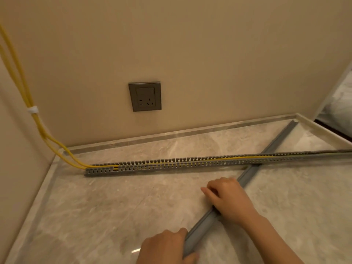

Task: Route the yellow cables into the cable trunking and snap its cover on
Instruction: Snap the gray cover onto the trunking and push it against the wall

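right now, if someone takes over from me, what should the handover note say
Left hand grips the near end of the cover.
Right hand holds the cover further up.
Cables lie in the trunking; the cover lies slantwise across it, not snapped on.
Done: cables routed as far as visible.
Left: line the cover up over the trunking and snap it on.

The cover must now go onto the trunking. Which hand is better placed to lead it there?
Probably the right hand: it grips the cover closer to the trunking, while the left hand holds the cover's near end, farther from it.
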{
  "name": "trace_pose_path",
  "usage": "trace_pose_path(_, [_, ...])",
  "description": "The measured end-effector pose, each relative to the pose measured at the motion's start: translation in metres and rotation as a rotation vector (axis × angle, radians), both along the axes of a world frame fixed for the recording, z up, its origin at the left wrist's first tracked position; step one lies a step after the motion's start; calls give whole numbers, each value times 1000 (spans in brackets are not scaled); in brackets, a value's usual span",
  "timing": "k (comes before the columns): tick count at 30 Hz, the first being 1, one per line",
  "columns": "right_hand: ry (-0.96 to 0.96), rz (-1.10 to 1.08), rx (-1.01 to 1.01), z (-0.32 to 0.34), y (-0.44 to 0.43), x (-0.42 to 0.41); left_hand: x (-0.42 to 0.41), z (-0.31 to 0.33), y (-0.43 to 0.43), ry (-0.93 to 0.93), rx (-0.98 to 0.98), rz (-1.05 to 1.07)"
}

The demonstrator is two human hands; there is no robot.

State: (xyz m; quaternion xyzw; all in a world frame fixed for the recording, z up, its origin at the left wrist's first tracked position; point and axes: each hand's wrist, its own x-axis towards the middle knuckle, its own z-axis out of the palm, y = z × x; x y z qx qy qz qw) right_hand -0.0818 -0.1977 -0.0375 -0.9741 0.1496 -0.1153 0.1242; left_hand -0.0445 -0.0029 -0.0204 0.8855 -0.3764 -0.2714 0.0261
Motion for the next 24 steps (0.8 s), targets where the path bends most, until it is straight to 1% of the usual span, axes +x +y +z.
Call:
trace_pose_path(3, [-14, -156, -74, -1, -19, -4, -3, -1, -2, -67, -44, -5])
trace_pose_path(6, [72, -301, -25, -6, -37, -6, -10, -5, -10, -146, -102, -42])
trace_pose_path(8, [139, -352, -1, -6, -46, -2, -15, -8, -17, -168, -177, -6])
trace_pose_path(10, [167, -408, 0, -5, -51, 3, -20, -9, -22, -222, -260, 28])
trace_pose_path(12, [170, -477, 49, -2, -51, 9, -20, -9, -28, -287, -335, -2])
trace_pose_path(14, [117, -545, 182, 3, -47, 17, -15, -6, -31, -325, -403, -20])
trace_pose_path(15, [58, -582, 287, 8, -47, 20, -11, -4, -33, -339, -430, -21])
trace_pose_path(18, [-175, -701, 690, 24, -54, 29, -1, 2, -32, -341, -464, -30])
trace_pose_path(20, [-282, -755, 916, 33, -67, 35, 3, 2, -30, -318, -485, -32])
trace_pose_path(22, [-342, -773, 1088, 43, -80, 37, 4, 0, -26, -303, -507, -26])
trace_pose_path(24, [-370, -740, 1189, 49, -92, 37, 4, -2, -21, -275, -527, -8])
